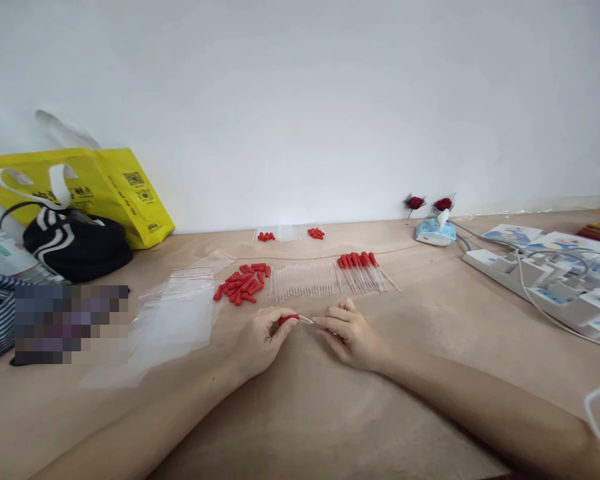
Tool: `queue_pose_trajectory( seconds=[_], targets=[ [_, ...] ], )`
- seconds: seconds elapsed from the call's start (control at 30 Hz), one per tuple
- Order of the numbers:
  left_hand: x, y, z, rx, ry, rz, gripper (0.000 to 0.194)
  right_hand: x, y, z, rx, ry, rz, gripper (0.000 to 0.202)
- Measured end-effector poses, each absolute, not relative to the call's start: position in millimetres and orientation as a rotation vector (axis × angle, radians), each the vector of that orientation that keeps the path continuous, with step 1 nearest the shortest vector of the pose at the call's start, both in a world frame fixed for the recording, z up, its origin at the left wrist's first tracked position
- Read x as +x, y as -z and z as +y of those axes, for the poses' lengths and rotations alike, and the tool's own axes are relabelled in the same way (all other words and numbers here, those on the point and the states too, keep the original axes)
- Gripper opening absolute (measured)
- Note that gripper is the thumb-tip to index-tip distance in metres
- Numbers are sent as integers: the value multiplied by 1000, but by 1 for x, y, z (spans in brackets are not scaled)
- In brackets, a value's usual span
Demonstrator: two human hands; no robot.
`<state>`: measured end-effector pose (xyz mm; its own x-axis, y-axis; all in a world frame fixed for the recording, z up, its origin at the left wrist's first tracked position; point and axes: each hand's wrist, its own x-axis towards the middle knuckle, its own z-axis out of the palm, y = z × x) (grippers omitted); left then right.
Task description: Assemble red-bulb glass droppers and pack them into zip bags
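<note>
Between the finger and thumb of my left hand [266, 339] is a red rubber bulb [289, 319]. My right hand [349, 335] pinches the thin glass dropper tube [306, 320], whose other end meets the bulb. How far the tube sits inside the bulb is hidden. Ahead of my left hand lies a pile of loose red bulbs [243, 283]. A row of bare glass tubes [304, 279] lies beside the pile. Farther right, several droppers with red bulbs fitted [363, 272] lie side by side.
Clear zip bags [177, 313] lie flat at left, near a yellow bag [130, 193] and a black pouch [77, 243]. Small bagged red bulbs [316, 233] lie by the wall. Tissues [436, 231], a power strip [535, 287] and cables are at right.
</note>
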<state>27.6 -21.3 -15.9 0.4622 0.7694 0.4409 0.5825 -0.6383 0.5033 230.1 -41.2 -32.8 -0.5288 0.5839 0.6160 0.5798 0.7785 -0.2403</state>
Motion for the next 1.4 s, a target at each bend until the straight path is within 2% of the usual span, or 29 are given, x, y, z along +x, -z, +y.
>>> queue_pose_trajectory(
  seconds=[0.13, 0.4, 0.7, 0.9, 1.17, 1.23, 1.33, 1.4],
  targets=[
    [27, 16, -22, 2438, -925, 1127, 18, 233, 31, -40, -796, 4, -2288, 26],
    [29, 11, -24, 2599, -807, 992, 19, 236, 27, -36, -784, 250, -2306, 26],
    [30, 11, -26, 2721, -793, 856, 18, 226, 29, -37, -811, 249, -2301, 25],
    [29, 12, -24, 2744, -813, 882, 16, 231, 30, -31, -819, 281, -2352, 24],
    [24, 13, -18, 2782, -833, 921, 16, 235, 22, -34, -875, 495, -2384, 21],
    [20, 12, -16, 2741, -838, 1037, 24, 242, 21, -30, -955, 469, -2340, 19],
    [14, 12, -13, 2639, -774, 1271, 52, 263, 19, -13, -1307, 363, -2087, 19],
    [11, 12, -11, 2600, -715, 1340, 51, 279, 19, 2, -1608, 276, -1811, 19]
  ],
)
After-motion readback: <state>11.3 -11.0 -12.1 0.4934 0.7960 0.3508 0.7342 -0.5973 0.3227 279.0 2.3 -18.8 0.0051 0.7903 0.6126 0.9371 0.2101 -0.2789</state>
